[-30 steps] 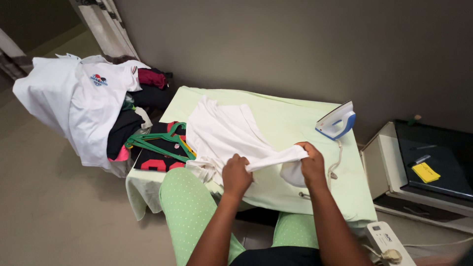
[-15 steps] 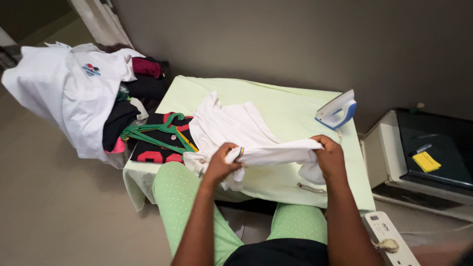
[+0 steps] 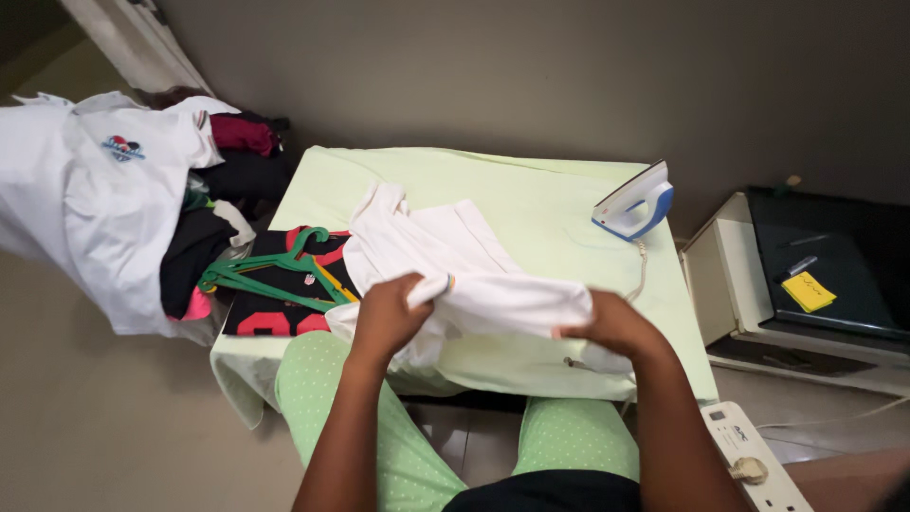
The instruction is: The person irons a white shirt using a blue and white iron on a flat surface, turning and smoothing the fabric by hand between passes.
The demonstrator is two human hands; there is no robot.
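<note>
A white garment (image 3: 445, 251) lies crumpled on a table covered with pale green cloth (image 3: 531, 204). My left hand (image 3: 391, 315) grips one end of its near edge and my right hand (image 3: 614, 327) grips the other, with a folded band of white fabric stretched between them just above the table's front edge. The rest of the garment spreads back toward the table's middle.
A blue and white iron (image 3: 633, 201) stands at the table's right back. Green hangers (image 3: 275, 275) lie on a black and red garment at the left. A heap of clothes (image 3: 123, 204) sits further left. A cabinet (image 3: 815, 284) and power strip (image 3: 749, 455) are at the right.
My hands have drawn further apart, pulling the white fabric band wider between them. The view has shifted slightly toward the table.
</note>
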